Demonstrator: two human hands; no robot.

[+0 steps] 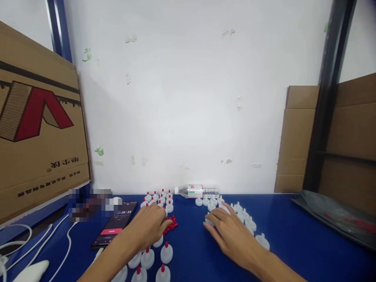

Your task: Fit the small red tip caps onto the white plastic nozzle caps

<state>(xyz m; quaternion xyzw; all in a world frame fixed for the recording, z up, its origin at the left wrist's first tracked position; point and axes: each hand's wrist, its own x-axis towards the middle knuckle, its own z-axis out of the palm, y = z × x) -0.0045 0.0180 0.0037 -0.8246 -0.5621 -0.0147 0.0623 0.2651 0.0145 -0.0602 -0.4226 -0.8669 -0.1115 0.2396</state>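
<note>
On the blue table (293, 243), my left hand (149, 227) rests palm down with its fingertips at a small pile of red tips (172, 224). White caps fitted with red tips (158, 197) stand in rows beyond it, and more of them (152, 260) stand near my wrist. My right hand (227, 229) lies flat, fingers spread, on a group of plain white caps (243, 216) without tips. Whether a fingertip pinches anything is hidden from view.
A clear water bottle (198, 191) lies on its side against the white wall. A phone (116, 224) showing a timer lies at the left beside white cables (35, 243). Cardboard boxes (38, 129) stand left and right, and a dark plastic bag (337, 215) lies at right.
</note>
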